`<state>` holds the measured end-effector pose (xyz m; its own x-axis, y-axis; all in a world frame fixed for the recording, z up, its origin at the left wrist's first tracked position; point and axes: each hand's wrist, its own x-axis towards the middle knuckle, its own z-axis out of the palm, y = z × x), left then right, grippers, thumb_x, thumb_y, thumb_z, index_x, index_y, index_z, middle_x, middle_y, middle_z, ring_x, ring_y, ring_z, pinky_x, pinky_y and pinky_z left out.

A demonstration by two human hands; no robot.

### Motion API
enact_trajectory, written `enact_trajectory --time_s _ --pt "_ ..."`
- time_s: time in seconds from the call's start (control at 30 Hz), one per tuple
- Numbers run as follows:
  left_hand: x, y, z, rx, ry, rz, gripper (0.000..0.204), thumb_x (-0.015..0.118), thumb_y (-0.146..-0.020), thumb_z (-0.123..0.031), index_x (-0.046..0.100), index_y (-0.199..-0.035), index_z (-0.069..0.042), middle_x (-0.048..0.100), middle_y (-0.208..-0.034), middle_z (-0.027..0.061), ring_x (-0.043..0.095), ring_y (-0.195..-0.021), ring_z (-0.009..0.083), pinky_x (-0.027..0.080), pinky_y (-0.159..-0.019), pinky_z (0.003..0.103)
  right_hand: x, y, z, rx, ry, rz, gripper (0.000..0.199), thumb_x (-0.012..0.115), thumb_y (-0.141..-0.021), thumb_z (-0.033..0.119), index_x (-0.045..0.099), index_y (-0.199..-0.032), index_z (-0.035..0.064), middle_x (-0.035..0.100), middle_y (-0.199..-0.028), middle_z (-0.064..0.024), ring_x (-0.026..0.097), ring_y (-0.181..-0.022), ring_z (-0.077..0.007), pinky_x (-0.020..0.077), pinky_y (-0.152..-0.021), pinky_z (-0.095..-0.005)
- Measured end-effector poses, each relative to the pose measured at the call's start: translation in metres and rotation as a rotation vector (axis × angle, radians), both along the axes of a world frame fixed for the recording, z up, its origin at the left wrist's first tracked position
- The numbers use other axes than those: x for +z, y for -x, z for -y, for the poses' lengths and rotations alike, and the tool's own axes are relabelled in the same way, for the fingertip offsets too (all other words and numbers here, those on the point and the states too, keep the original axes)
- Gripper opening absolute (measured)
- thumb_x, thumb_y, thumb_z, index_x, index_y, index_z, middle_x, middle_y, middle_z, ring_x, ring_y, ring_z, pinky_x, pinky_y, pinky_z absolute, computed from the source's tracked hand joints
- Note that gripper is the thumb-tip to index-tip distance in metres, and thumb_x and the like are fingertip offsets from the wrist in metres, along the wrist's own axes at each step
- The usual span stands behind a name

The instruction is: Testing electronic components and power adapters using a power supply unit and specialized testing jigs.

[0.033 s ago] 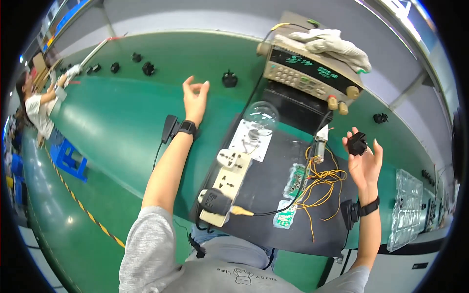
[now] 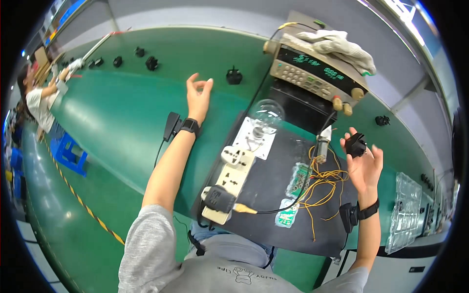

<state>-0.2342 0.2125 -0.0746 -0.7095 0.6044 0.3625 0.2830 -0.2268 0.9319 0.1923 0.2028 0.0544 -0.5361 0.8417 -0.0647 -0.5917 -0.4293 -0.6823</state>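
My left hand [image 2: 198, 100] is raised above the green bench, thumb and fingers apart in a loose curve, holding nothing. A black plug adapter [image 2: 234, 76] stands on the bench beyond it. In my right hand [image 2: 364, 171], palm turned up, the fingers hold another black plug adapter [image 2: 355, 145]; part of the grip is hidden behind it. Left of that hand, yellow wires [image 2: 325, 180] lie tangled on a black mat [image 2: 264, 188], by two small green circuit boards [image 2: 299, 179]. A cream power strip [image 2: 234, 176] carries a white adapter [image 2: 238, 155] and a black plug [image 2: 218, 198].
A bench power supply [image 2: 312, 73] with gloves [image 2: 339, 46] on top stands at the back, near a clear bulb [image 2: 268, 113] on a white plate. More black adapters [image 2: 152, 63] line the far left. Clear trays [image 2: 404, 212] lie at right. Another person [image 2: 41, 105] works far left.
The whole view has shifted slightly, so the bench things sit a little further right. Both hands keep nearly the same pose, and the right one still holds the black plug adapter.
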Motion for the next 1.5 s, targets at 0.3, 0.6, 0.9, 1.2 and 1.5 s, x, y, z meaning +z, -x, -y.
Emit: enact_trajectory --time_s 0.3,0.6,0.9,1.2,1.5 --pt "-0.002 -0.008 0.044 -0.268 -0.035 0.147 0.043 0.065 -0.086 -0.017 0.045 -0.121 -0.002 0.059 -0.090 0.0035 0.054 -0.085 0.0094 0.043 -0.079 0.025 0.009 0.117 0.051 0.458 -0.697 0.870 0.050 0.067 -0.073 -0.003 0.047 -0.118 0.0021 0.059 -0.096 -0.0098 0.062 -0.094 -0.0185 0.0559 -0.062 -0.0261" --pt "-0.001 -0.011 0.048 -0.234 0.101 -0.018 0.049 0.065 -0.081 -0.019 0.044 -0.120 0.001 0.060 -0.084 0.0056 0.054 -0.083 0.0180 0.044 -0.072 0.030 -0.022 0.188 0.075 0.148 -1.427 1.293 0.063 0.084 -0.063 0.024 0.040 -0.102 0.0012 0.048 -0.089 -0.0134 0.054 -0.072 -0.0288 0.0462 -0.063 -0.0340" --pt "-0.004 -0.010 0.045 -0.162 0.095 -0.131 0.050 0.066 -0.080 -0.019 0.044 -0.121 0.000 0.062 -0.086 0.0067 0.058 -0.080 0.0174 0.046 -0.071 0.031 -0.014 0.205 0.080 0.123 -1.635 1.613 0.077 0.074 -0.064 0.045 0.041 -0.117 -0.0002 0.052 -0.100 -0.0163 0.060 -0.077 -0.0367 0.0490 -0.059 -0.0399" --pt "-0.001 -0.020 0.049 -0.228 0.070 -0.082 0.048 0.062 -0.079 -0.011 0.039 -0.120 -0.001 0.054 -0.086 0.0113 0.052 -0.086 0.0281 0.044 -0.076 0.038 -0.015 0.207 0.086 0.212 -1.856 1.740 0.072 0.071 -0.066 0.046 0.043 -0.115 0.0002 0.051 -0.093 -0.0153 0.058 -0.071 -0.0347 0.0461 -0.053 -0.0382" --pt "0.009 -0.013 0.055 -0.258 0.075 -0.061 0.048 0.060 -0.083 -0.014 0.037 -0.124 -0.004 0.055 -0.088 0.0080 0.050 -0.091 0.0244 0.043 -0.077 0.036 -0.014 0.212 0.073 0.369 -1.644 1.500 0.059 0.071 -0.074 0.037 0.042 -0.109 -0.0005 0.057 -0.095 -0.0215 0.058 -0.077 -0.0420 0.0472 -0.062 -0.0436"
